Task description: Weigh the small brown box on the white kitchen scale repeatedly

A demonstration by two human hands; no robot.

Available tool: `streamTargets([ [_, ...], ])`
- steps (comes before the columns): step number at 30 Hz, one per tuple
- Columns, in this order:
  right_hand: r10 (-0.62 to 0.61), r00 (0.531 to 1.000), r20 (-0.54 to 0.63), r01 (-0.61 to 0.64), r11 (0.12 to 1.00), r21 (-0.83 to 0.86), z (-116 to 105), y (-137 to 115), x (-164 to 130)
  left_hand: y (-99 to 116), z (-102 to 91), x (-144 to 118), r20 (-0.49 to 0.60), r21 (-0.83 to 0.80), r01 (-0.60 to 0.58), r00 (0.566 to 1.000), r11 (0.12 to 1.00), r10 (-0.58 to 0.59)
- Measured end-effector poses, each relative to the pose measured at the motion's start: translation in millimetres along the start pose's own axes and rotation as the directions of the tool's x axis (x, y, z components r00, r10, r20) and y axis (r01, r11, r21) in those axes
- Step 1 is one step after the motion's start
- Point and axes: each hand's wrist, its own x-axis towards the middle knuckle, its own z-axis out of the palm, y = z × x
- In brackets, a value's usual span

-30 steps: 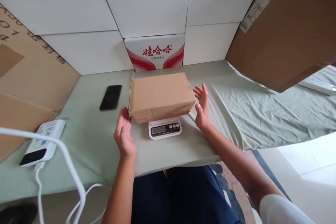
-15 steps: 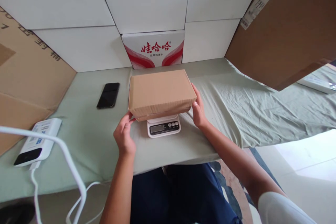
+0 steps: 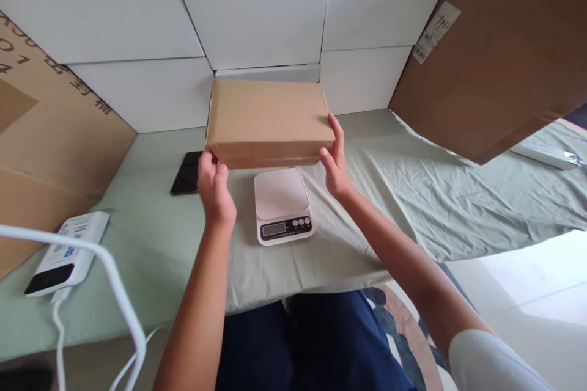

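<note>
In the head view, a brown cardboard box [image 3: 268,119] is gripped at its two short ends and held in the air, level and closed, with nothing under it touching it. The left hand [image 3: 214,186] is closed on the left end, with the thumb against the side and the fingers tucked beneath; the right hand [image 3: 336,162] is pressed against the right end, with the fingers wrapped under the lower edge. Just below and between the hands, a white kitchen scale [image 3: 282,204] is seen on the green-covered table [image 3: 151,244], its platform bare and its display turned toward the person; the reading cannot be made out. The box is judged to be clear of the scale and slightly beyond it, so the step in hand is taken to be the carrying of the box over the platform. Any further move would call for an even grip at both ends, so that the box is kept flat and the scale is not knocked. A dark phone [image 3: 186,174] lies just beyond the left hand, partly hidden by the box. Well to the left of that hand, a white power bank [image 3: 66,253] with a white cable [image 3: 114,281] is seen. White panels [image 3: 257,6] stand behind the box.
</note>
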Motion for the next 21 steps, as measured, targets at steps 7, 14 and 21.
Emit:
streamTargets([
  [7,0.127,0.992,-0.01,-0.126,0.985,0.115,31.6,76.0,25.7,-83.0,26.8,26.4,0.024,-0.002,0.178,0.984,0.984,-0.178],
  [14,0.18,0.984,-0.012,-0.178,0.977,0.114,32.3,94.6,20.7,-107.1,22.0,17.6,0.021,0.044,0.223,0.974,0.974,-0.224],
  [21,0.193,0.98,0.049,-0.198,0.972,0.123,36.2,103.6,23.1,-106.9,20.5,22.4,0.032,0.05,0.219,0.975,0.974,-0.221],
])
